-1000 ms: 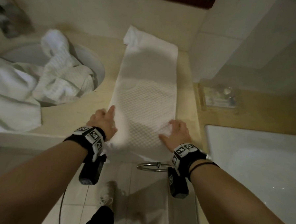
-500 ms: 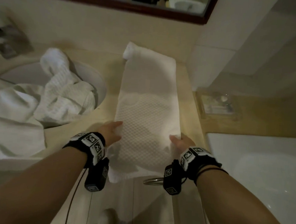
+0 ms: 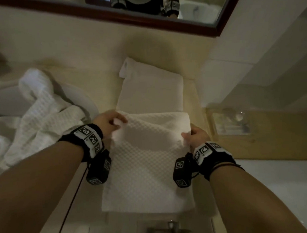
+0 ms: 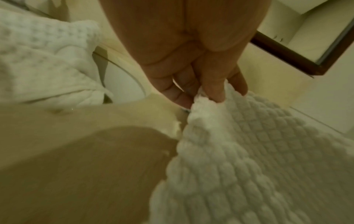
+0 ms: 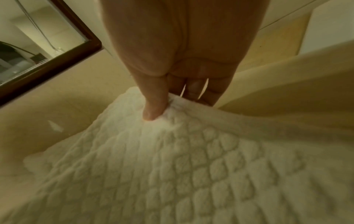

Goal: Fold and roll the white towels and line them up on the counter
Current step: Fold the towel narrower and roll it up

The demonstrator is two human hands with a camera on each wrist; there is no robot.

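A long white waffle-textured towel (image 3: 147,162) lies lengthwise on the beige counter (image 3: 104,88), its far end near the wall. Its near end is lifted and doubled back over the middle. My left hand (image 3: 111,122) pinches the left corner of that lifted end, thumb on top (image 4: 212,92). My right hand (image 3: 195,136) pinches the right corner, with the thumb (image 5: 153,109) pressed into the cloth. The towel (image 4: 249,159) hangs slack between both hands.
A heap of crumpled white towels (image 3: 37,113) fills the round sink (image 3: 86,100) on the left. A dark-framed mirror (image 3: 171,26) hangs above the counter. A clear tray (image 3: 232,122) sits on the ledge to the right, beside a white bathtub (image 3: 277,185). A metal towel ring (image 3: 169,231) hangs below the counter edge.
Both hands went from lying flat on the towel's near end to pinching its corners, and have lifted that end up and carried it away from me over the towel's middle.
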